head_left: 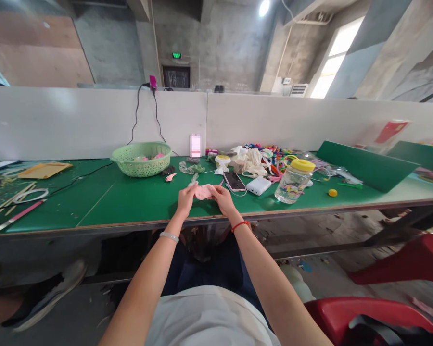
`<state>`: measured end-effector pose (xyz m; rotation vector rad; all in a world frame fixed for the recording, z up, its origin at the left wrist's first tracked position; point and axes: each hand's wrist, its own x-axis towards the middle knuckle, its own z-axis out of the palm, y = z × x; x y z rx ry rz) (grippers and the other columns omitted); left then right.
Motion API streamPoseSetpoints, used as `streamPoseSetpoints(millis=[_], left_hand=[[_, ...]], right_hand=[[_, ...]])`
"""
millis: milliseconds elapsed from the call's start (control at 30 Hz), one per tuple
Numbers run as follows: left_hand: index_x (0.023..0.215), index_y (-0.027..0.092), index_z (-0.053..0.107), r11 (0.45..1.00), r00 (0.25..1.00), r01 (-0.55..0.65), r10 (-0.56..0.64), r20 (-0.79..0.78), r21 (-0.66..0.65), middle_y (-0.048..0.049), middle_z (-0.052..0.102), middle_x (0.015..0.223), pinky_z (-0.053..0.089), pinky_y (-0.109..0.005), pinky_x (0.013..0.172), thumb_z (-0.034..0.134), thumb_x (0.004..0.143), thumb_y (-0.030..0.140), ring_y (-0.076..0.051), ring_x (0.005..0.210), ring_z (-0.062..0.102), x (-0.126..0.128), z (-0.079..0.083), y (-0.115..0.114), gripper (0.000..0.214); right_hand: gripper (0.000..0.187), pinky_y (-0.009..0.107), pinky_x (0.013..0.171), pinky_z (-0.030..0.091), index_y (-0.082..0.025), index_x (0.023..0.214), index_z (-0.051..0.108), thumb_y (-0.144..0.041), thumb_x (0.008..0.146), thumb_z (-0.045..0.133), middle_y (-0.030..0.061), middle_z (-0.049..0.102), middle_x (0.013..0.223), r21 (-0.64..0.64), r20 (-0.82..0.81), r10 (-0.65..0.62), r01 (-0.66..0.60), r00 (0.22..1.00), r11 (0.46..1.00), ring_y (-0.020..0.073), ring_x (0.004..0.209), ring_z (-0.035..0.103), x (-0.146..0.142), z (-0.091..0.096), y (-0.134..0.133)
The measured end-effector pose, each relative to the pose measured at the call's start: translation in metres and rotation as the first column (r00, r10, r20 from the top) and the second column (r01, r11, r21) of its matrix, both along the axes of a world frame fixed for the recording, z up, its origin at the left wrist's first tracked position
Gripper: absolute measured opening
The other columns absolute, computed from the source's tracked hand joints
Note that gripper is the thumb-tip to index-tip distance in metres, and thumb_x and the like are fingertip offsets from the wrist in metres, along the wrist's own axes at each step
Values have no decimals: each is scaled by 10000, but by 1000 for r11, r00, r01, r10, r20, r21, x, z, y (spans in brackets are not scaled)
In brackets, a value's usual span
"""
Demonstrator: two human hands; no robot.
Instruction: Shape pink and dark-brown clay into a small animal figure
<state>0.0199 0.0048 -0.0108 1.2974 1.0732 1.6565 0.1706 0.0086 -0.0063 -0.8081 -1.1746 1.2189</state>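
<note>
A soft pink lump like modelling clay is stretched between my two hands over the table's front edge. My left hand pinches its left end, with a scrap of clear plastic showing just above the fingers. Its right end is gripped by my right hand. Beyond my right hand lie a smartphone and a white power bank. A small pink piece rests on the table past my left hand.
Left of centre stands a green basket with pink items inside. A clear bottle with a yellow lid is on the right, before a colourful heap. Sticks and a pink-handled tool lie far left. A red chair is beside me.
</note>
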Motion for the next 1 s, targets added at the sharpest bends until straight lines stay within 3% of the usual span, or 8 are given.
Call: streamPoseSetpoints(millis=[167, 400, 567, 767, 1000], left_hand=[[966, 132, 805, 999, 998, 36, -36, 59, -3, -128, 798, 996, 612, -355, 743, 752, 726, 635, -258, 877, 741, 3, 0, 0, 560], [902, 112, 800, 1000, 999, 16, -16, 29, 5, -121, 792, 866, 628, -374, 712, 761, 746, 575, -256, 803, 741, 0, -3, 1, 490], [1142, 127, 747, 999, 998, -18, 20, -53, 47, -133, 787, 1002, 620, -318, 683, 714, 828, 486, -228, 830, 742, -1, -4, -1, 478], [1090, 166, 773, 994, 981, -71, 85, -177, 84, -126, 753, 1208, 618, -305, 743, 677, 882, 362, -229, 952, 732, -2, -5, -2, 301], [1030, 143, 792, 998, 970, -42, 54, -235, 56, -131, 796, 1080, 607, -363, 860, 696, 868, 328, -288, 1028, 742, -4, -10, 6, 264]], right_hand=[[556, 302, 660, 514, -196, 762, 706, -673, 511, 846, 9, 676, 735, -6, -28, -22, 22, 999, 1000, 138, 666, 575, 1, -3, 4], [532, 310, 663, 516, -195, 754, 716, -650, 518, 858, 10, 672, 732, -6, -40, -13, 13, 999, 1000, 147, 687, 587, 2, -6, 5], [541, 309, 664, 524, -193, 737, 715, -651, 494, 870, 12, 682, 731, -11, -58, -19, 18, 998, 1000, 146, 684, 588, 1, -6, 7], [512, 330, 673, 533, -192, 720, 706, -625, 509, 879, 8, 668, 698, -8, -70, -22, 22, 997, 1000, 155, 665, 591, 1, -6, 8], [486, 336, 676, 528, -195, 720, 722, -611, 523, 879, 20, 681, 722, 9, -72, -15, 15, 997, 1000, 167, 696, 591, 2, -6, 7]])
